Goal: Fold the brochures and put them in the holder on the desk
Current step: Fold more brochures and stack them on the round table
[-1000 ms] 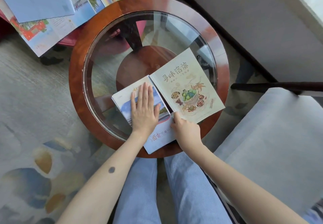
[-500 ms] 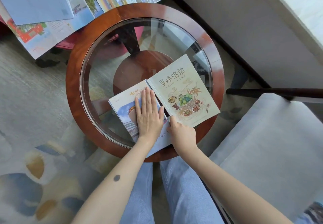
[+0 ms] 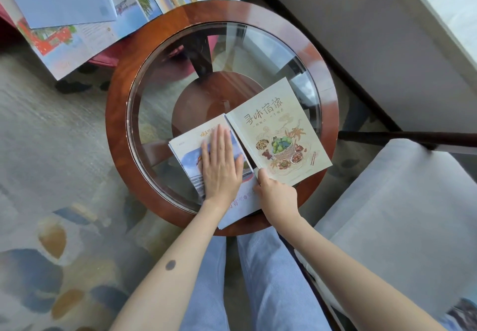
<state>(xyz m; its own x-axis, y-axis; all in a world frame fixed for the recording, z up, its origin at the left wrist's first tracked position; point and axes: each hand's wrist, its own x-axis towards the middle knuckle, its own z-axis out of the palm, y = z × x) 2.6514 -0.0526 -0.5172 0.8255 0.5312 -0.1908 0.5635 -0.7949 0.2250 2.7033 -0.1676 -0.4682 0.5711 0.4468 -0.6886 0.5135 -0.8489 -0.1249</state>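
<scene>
Nearest the camera, the right hand (image 3: 276, 196) was pinching the near corner of the cream food-cover panel (image 3: 280, 134), fingers closed on the paper's edge at the crease. Beside it, the left hand (image 3: 222, 168) lay flat and open, palm down, pressing the brochure (image 3: 188, 155) against the glass surface (image 3: 206, 72). Compared with a second earlier, the left hand's fingers had crept further up the folded stack, toward its far edge, while the right hand had barely shifted along the crease. That suggested the fold was being smoothed down and set, not yet closed: the cream panel lay open to the right, flat on the glass. One more fold looked due before this brochure would be ready.

Further out, more unfolded brochures (image 3: 85, 20) lay spread at the upper left, overlapping the wooden rim (image 3: 116, 124), so plenty of work remained. No holder showed anywhere in view.
</scene>
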